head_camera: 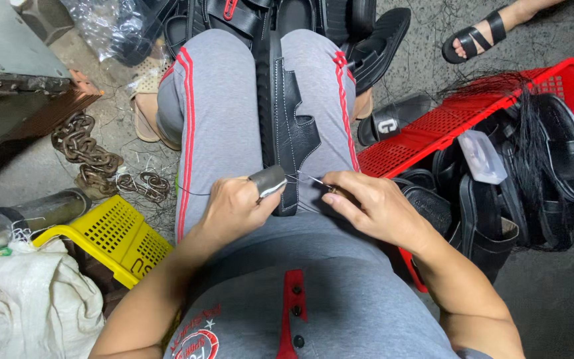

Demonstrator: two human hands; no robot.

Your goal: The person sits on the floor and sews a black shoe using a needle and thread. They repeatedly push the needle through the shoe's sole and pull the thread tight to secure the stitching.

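We see a black sandal (291, 126) lying lengthwise between the knees, its white-stitched strap facing up. The left hand (237, 203) presses against the sandal's near end, its grip closed, with a metal thimble (269, 181) capping the thumb. The right hand (373, 206) sits just beside it on the right thigh, fingers pinching a thin needle (315, 180) whose tip points toward the thimble. A fine thread (194, 193) trails left across the grey trouser leg. To the right stands a red crate (433, 126) holding more black sandals (493, 213); a yellow crate (117, 239) and a rusty chain (94, 156) lie on the floor at left.
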